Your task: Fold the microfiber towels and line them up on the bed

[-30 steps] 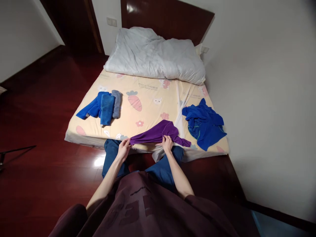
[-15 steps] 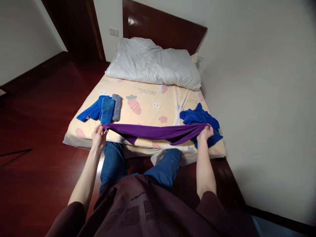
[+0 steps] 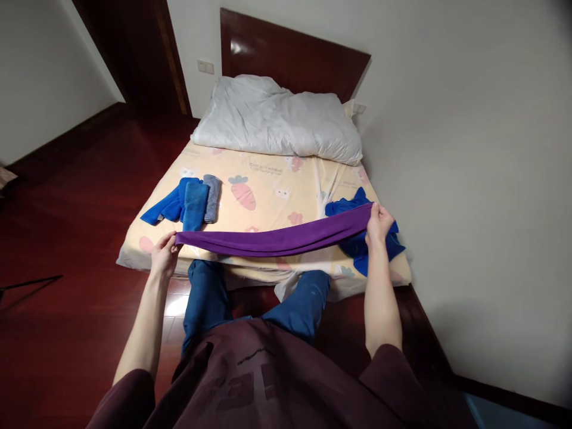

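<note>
Over the foot of the bed (image 3: 263, 205), a long purple cloth (image 3: 277, 239) is stretched out between two bare hands, sagging a little in the middle. Left hand (image 3: 164, 253) has its end pinched between thumb and fingertips, just past the bed's near left corner area. Right hand (image 3: 379, 223) is closed on the other end, thumb up top and fingers curled, above the bed's right side. Person's in blue pants (image 3: 208, 292), knees right by the bed's near edge.

On the bed itself: pale yellow sheet with carrots and bunnies. Toward its left side sit some blue cloths (image 3: 195, 202) with a rolled-looking gray one (image 3: 213, 199) right against them. Toward its right, a crumpled blue heap (image 3: 360, 247), partly hidden by the purple piece. Puffy white comforter (image 3: 277, 119) across the bed's far end, dark wood headboard (image 3: 290, 53) behind that. Shiny reddish floor (image 3: 80, 238) left of the bed, plain wall (image 3: 482, 179) to its right.
</note>
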The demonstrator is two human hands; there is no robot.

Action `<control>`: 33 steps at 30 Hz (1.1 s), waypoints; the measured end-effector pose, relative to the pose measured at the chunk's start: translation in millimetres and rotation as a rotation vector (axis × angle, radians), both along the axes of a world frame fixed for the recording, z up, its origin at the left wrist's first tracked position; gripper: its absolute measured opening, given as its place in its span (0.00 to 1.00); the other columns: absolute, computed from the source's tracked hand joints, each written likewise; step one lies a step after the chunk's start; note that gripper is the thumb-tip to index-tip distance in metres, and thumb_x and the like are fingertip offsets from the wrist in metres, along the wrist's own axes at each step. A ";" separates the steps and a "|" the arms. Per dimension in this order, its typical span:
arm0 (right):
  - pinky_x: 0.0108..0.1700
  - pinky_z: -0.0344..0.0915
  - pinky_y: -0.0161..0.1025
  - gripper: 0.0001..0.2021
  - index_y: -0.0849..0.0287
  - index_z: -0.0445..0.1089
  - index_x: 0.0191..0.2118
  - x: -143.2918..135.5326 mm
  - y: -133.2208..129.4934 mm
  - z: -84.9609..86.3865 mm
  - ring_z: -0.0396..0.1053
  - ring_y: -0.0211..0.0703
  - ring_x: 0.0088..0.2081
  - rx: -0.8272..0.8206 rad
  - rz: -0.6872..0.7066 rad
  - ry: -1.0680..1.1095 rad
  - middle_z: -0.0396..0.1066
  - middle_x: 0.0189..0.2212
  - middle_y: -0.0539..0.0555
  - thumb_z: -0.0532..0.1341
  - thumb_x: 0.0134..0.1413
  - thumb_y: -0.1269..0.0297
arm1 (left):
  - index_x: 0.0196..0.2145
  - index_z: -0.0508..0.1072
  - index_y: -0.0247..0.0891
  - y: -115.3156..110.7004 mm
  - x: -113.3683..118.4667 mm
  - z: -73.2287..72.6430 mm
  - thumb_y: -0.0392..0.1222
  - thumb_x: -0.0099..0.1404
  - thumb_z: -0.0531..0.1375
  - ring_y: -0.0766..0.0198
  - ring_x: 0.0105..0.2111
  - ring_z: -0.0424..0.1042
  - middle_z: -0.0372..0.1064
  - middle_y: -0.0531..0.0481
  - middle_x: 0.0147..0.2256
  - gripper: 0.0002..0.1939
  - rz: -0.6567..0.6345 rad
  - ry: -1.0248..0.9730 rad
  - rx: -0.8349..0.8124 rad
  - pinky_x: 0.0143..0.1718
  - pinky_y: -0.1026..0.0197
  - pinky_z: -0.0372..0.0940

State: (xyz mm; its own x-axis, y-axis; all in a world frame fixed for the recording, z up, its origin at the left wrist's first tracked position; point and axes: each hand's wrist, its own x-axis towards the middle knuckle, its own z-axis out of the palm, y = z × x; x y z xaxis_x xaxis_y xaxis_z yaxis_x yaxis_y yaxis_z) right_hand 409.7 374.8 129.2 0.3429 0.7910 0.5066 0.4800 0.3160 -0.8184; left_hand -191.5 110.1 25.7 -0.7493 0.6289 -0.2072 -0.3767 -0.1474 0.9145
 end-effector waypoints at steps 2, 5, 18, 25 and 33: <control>0.37 0.70 0.37 0.27 0.62 0.73 0.35 -4.4 5.7 2.0 0.70 0.39 0.31 -0.004 0.030 0.118 0.69 0.27 0.51 0.59 0.61 0.39 | 0.39 0.76 0.35 -6.0 5.1 -2.0 0.39 0.53 0.74 0.67 0.31 0.74 0.73 0.51 0.30 0.16 0.011 -0.055 -0.001 0.45 0.57 0.75; 0.41 0.72 0.40 0.24 0.64 0.74 0.46 -11.4 23.8 0.2 0.73 0.40 0.35 -0.091 0.036 0.339 0.73 0.34 0.55 0.60 0.62 0.44 | 0.41 0.77 0.35 -7.5 18.1 10.6 0.40 0.51 0.75 0.62 0.38 0.77 0.76 0.47 0.36 0.20 -0.019 -0.022 0.059 0.51 0.53 0.74; 0.63 0.63 0.52 0.14 0.55 0.75 0.49 -196.0 -121.0 -146.1 0.68 0.54 0.57 -0.282 0.782 -0.497 0.72 0.54 0.59 0.65 0.57 0.64 | 0.45 0.81 0.40 11.5 84.4 58.2 0.48 0.63 0.65 0.57 0.43 0.78 0.77 0.45 0.44 0.14 -0.173 0.871 0.043 0.50 0.52 0.75; 0.59 0.61 0.56 0.22 0.57 0.69 0.59 -215.7 -169.8 -223.6 0.64 0.61 0.58 -0.456 0.576 -0.851 0.67 0.58 0.63 0.63 0.58 0.69 | 0.39 0.82 0.41 -8.1 68.6 61.9 0.48 0.67 0.63 0.60 0.39 0.77 0.76 0.47 0.39 0.10 -0.103 1.064 0.004 0.44 0.56 0.75; 0.56 0.59 0.50 0.14 0.57 0.75 0.48 -174.6 -149.0 -223.6 0.64 0.56 0.54 -0.367 0.386 -0.790 0.72 0.53 0.60 0.57 0.59 0.72 | 0.33 0.80 0.39 -21.6 44.6 94.8 0.53 0.62 0.67 0.62 0.34 0.74 0.69 0.48 0.36 0.14 0.023 1.014 -0.019 0.33 0.61 0.75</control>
